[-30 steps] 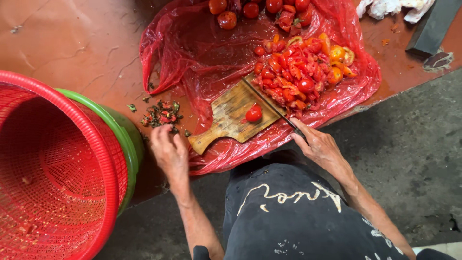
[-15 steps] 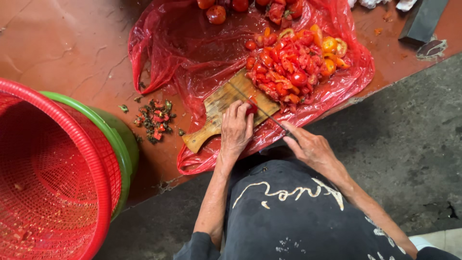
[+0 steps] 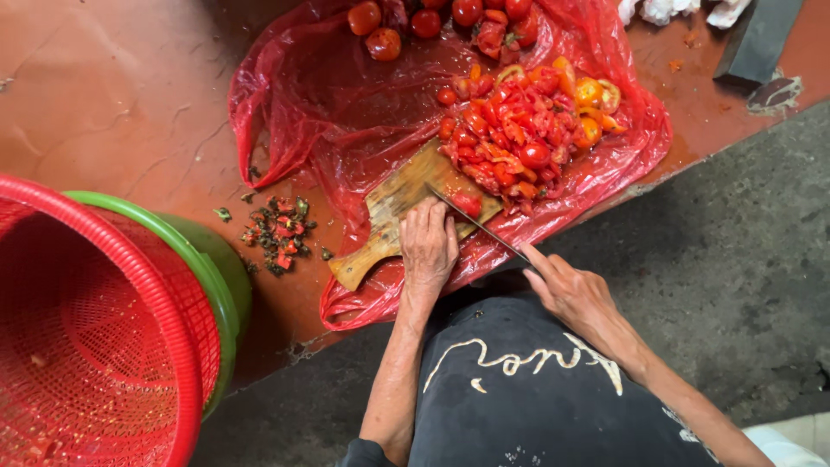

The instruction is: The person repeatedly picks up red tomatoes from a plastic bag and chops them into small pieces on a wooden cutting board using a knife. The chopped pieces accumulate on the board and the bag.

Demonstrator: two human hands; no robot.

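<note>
Left hand (image 3: pixel 428 246) lies palm-down on the wooden cutting board (image 3: pixel 393 207), fingers bent, tips pressing a red tomato (image 3: pixel 467 204) at the board's right end. Right hand (image 3: pixel 571 290), near & to the right, is closed around the handle of a knife (image 3: pixel 475 223); thin blade runs up-left from the fist, edge meeting the tomato just beside the left fingertips. So the tomato sits between the 2 hands, touching both fingertips & blade, w/ the left hand partly hiding it. Board lies tilted, handle end pointing near-left, on a crumpled red plastic sheet (image 3: pixel 303 130) spread over the reddish-brown floor (image 3: pixel 104 95). Just far-right of the board, touching its end: a heap of cut tomato pieces (image 3: pixel 519 130), red w/ some orange-yellow ones at its right side. Farther off, at the sheet's far edge, several whole tomatoes (image 3: pixel 380 30). Left of the board, off the sheet, a small scatter of green stems & scraps (image 3: pixel 278 232). Far left: a red mesh basket (image 3: pixel 78 346) nested in a green tub (image 3: pixel 216 277), well apart from both hands. Dark grey block (image 3: pixel 756 39) & white cloth (image 3: pixel 666 10) at far right. Near edge: grey concrete (image 3: pixel 743 233) & the person's dark printed top (image 3: pixel 519 389).
</note>
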